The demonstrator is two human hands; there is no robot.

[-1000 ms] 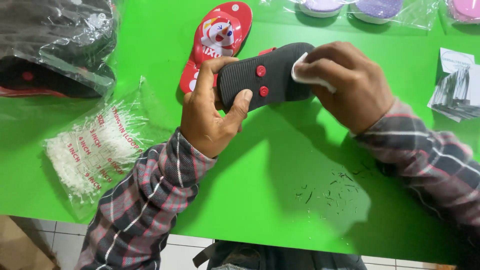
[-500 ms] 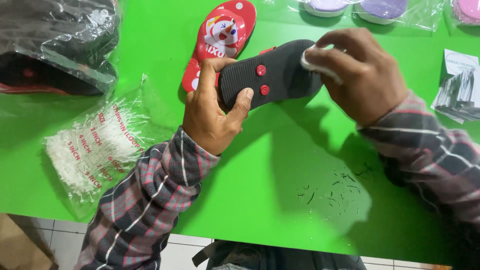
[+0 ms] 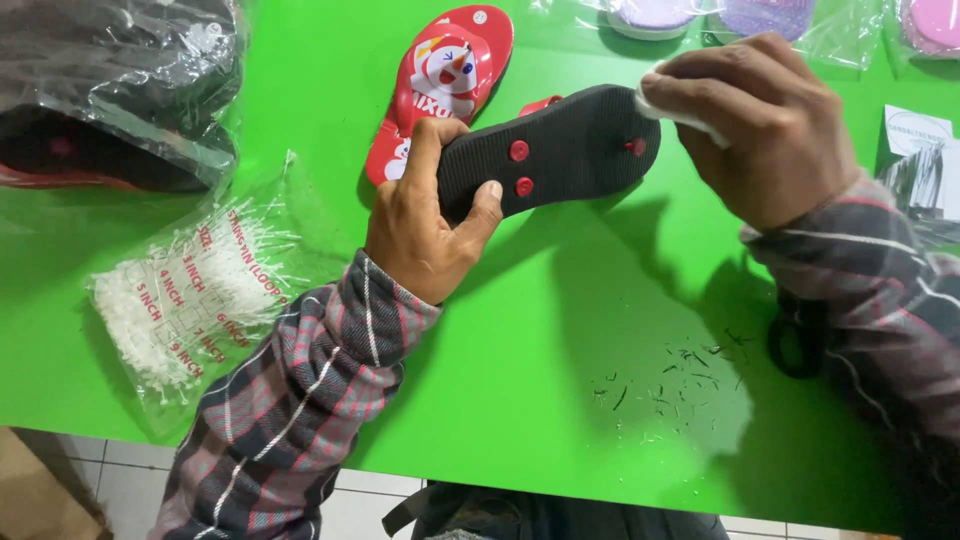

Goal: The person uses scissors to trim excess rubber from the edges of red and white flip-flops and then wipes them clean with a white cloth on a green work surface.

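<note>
My left hand grips the heel end of a black flip-flop, held sole-up above the green table; three red strap plugs show on the sole. My right hand pinches a small white cloth against the toe end of the sole. A second red flip-flop with a cartoon print lies face-up on the table just behind my left hand.
A clear bag of white loop fasteners lies at left. A plastic-wrapped bundle of dark flip-flops sits at far left. Bagged purple and pink soles line the far edge. Small dark shavings litter the table near the front edge. Paper tags lie at right.
My right hand slid the white cloth along the sole toward the toe end, uncovering more of the sole and the third red plug. My left hand kept its grip.
</note>
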